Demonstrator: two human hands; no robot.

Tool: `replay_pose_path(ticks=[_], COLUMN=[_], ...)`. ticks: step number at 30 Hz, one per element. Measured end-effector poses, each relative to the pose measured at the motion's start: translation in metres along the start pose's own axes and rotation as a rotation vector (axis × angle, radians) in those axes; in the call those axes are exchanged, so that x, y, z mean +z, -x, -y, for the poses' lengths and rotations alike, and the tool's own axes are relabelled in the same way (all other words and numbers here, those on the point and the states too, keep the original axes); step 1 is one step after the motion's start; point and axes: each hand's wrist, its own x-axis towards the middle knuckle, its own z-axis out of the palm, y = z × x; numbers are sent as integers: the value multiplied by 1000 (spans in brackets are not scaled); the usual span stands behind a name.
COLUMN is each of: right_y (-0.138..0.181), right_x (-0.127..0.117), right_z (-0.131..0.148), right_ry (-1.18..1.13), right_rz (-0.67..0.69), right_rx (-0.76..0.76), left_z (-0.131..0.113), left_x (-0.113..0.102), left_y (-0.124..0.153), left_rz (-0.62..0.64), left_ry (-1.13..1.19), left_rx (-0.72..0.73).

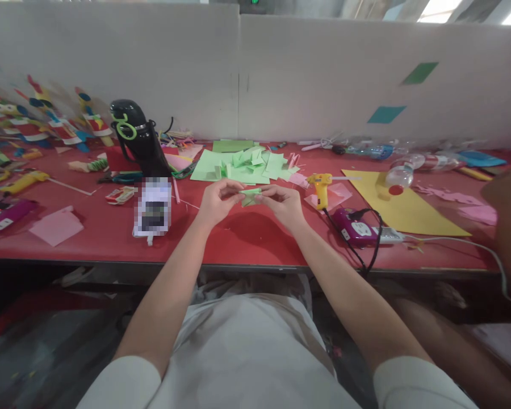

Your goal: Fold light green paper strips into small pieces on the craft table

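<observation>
My left hand [216,200] and my right hand [284,203] meet over the red table [247,241], both pinched on one small folded piece of light green paper [251,196]. The left fingers grip its left end, the right fingers its right end. Just beyond the hands lies a heap of cut light green paper pieces [244,165].
A black bottle [138,139] stands at left, a phone [154,207] in front of it. A yellow glue gun [321,187], a purple power strip [357,227] and yellow sheet [402,204] lie right. Colourful paper figures [46,122] line the far left. Another person's arm [509,227] is at right.
</observation>
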Motion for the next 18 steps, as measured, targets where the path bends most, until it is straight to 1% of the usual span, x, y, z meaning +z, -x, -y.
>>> replay_pose_path(ticks=[7,13,17,18], right_y=[-1,0,0,0], right_x=[0,0,-1,-2], right_z=[-3,-3,-1,-1], right_ry=[4,14,24,24], right_rz=[11,16,28,35], right_rx=[-2,-20,-34,-37], left_z=[1,-2,-6,-6], left_x=[-1,-1,-5,-7], left_y=[0,0,0,0], left_rz=[27,-6,-13,2], left_ry=[-23,-55,-76,-80], left_rx=[5,-27,-40,-57])
